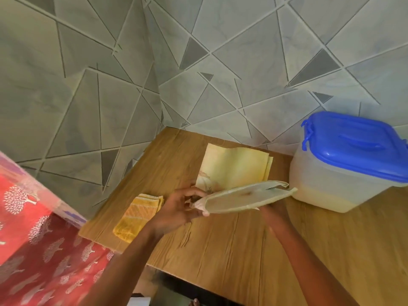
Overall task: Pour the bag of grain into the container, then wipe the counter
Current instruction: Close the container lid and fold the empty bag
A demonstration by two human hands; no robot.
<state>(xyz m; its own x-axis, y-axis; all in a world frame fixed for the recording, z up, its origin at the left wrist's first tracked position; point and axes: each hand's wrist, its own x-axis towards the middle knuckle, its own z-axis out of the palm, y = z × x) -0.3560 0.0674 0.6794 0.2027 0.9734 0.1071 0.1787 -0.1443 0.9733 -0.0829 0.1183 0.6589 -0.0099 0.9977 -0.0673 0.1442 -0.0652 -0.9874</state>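
A flat, pale yellow bag [234, 168] is held over the wooden counter [220, 250], folded so its lower flap [240, 198] juts toward me. My left hand [178, 208] pinches the flap's left corner. My right hand [272, 212] is under the flap's right side, mostly hidden by it. A translucent white container [326, 184] with a shut blue lid [357, 146] stands at the right, pale grain showing through its lower wall. A folded yellow cloth [138, 215] lies on the counter left of my left hand.
Tiled walls with a triangle pattern meet in a corner behind the counter. A red cloth with white tree prints [44, 250] covers something at the lower left. The counter's front edge drops to a dark gap below.
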